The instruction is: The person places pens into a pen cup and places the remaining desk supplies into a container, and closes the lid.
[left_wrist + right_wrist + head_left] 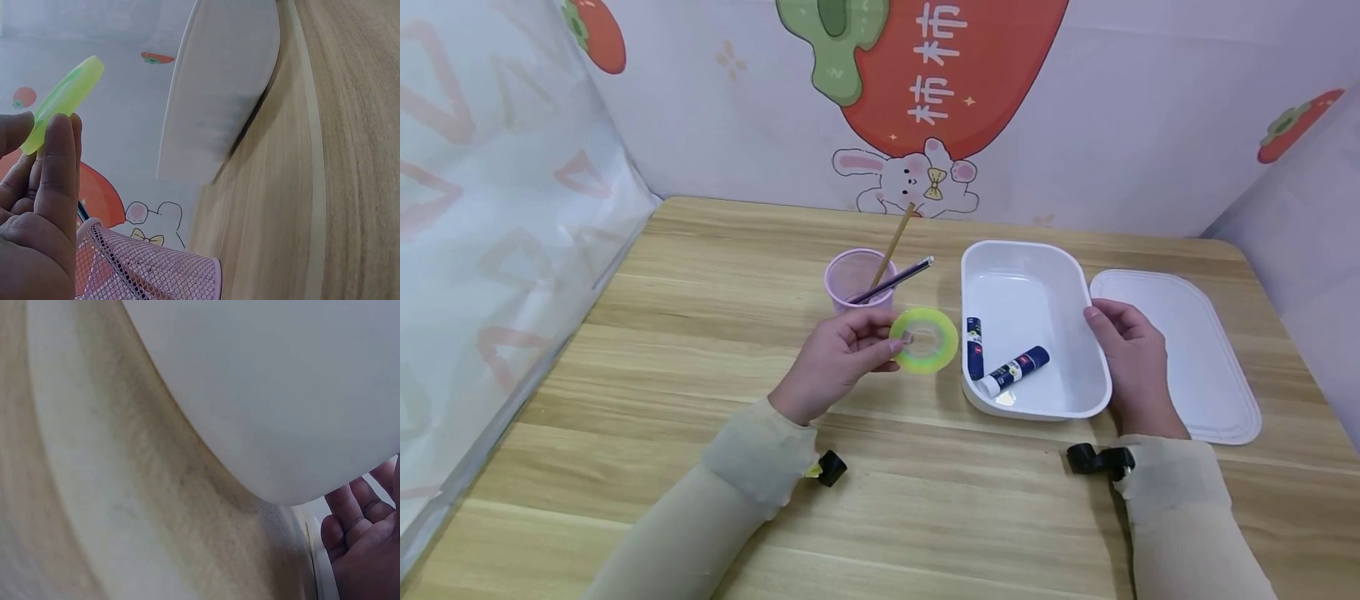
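My left hand (842,357) pinches a yellow-green roll of tape (947,342) between thumb and fingers. The tape is held above the table, between a pink mesh pen cup (831,287) and a white plastic box (1078,275). In the left wrist view the tape roll (75,87) shows edge-on, with the pen cup (187,272) below it. At the box's right side, my right hand (1131,362) grips the rim, thumb at the top edge and fingers outside. Two dark blue glue sticks (1018,367) lie inside the box, towards its near left corner.
A flat white lid (1210,358) lies on the wooden table (700,333) to the right of the box, partly behind the right hand. In the pen cup lean a wooden stick (895,242) and dark pencils (910,273). A printed cloth (737,108) hangs behind the table.
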The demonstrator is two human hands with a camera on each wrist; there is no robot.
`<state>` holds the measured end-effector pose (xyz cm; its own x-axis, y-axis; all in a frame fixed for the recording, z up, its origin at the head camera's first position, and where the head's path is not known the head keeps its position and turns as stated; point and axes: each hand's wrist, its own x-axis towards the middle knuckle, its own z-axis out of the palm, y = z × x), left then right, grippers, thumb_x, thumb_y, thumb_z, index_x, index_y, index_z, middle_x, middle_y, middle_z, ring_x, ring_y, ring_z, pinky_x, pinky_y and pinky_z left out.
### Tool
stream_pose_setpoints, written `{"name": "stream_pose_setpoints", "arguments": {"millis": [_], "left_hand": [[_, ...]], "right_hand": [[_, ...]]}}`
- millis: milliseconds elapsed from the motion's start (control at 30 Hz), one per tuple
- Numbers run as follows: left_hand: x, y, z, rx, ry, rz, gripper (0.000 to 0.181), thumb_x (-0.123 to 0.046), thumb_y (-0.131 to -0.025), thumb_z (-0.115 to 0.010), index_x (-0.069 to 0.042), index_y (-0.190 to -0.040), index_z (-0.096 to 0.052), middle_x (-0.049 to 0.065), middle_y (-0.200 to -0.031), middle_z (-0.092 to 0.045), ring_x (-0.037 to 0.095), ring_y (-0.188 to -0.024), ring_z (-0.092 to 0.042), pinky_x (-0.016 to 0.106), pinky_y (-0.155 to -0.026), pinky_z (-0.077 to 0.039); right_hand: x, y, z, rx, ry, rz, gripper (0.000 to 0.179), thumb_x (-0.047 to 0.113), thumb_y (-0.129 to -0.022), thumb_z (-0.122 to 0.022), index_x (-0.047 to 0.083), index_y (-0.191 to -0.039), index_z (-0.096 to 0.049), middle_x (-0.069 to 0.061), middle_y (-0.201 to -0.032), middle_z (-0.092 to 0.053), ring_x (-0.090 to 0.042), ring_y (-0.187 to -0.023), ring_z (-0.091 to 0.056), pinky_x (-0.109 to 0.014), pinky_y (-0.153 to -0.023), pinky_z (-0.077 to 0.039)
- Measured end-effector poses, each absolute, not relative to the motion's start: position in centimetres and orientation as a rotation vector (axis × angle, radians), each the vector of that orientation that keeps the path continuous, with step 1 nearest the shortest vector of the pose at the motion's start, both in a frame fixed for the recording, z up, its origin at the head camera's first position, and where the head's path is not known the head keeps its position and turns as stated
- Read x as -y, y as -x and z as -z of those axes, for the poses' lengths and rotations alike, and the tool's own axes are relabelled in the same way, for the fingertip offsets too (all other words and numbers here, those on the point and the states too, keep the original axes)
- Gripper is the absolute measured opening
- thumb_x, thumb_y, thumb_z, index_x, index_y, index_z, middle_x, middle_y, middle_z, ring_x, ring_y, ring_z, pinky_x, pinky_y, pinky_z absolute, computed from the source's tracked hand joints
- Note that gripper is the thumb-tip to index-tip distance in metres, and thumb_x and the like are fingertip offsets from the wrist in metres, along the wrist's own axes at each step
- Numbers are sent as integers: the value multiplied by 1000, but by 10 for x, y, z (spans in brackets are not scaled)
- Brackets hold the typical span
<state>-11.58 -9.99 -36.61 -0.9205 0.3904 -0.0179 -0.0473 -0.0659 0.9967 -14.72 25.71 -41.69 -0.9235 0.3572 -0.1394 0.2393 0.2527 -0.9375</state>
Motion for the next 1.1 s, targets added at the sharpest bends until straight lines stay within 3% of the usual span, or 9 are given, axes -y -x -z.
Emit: {"name": "stream_pose_setpoints", "arguments": {"millis": [600, 1100], "left_hand": [[93, 117, 367, -1889, -388, -2051, 27, -7, -88, -63, -3, -115, -59, 12, -109, -64, 24, -96, -64, 38, -79, -54], [84, 115, 367, -1830, -412, -2024, 30, -8, -89, -62, -3, -118, -58, 14, -111, -61, 23, -95, -63, 39, -81, -54]], "right_hand": [[-258, 146, 416, 2314, 565, -1854, 52, 48, -81, -64, 19, -125, -57, 0, -115, -55, -12, -97, -54, -13, -66, -52], [-256, 147, 416, 2378, 575, -1815, 56, 53, -81, -60, 23, -128, -55, -1, -123, -52, -11, -102, -53, -13, -69, -51]]}}
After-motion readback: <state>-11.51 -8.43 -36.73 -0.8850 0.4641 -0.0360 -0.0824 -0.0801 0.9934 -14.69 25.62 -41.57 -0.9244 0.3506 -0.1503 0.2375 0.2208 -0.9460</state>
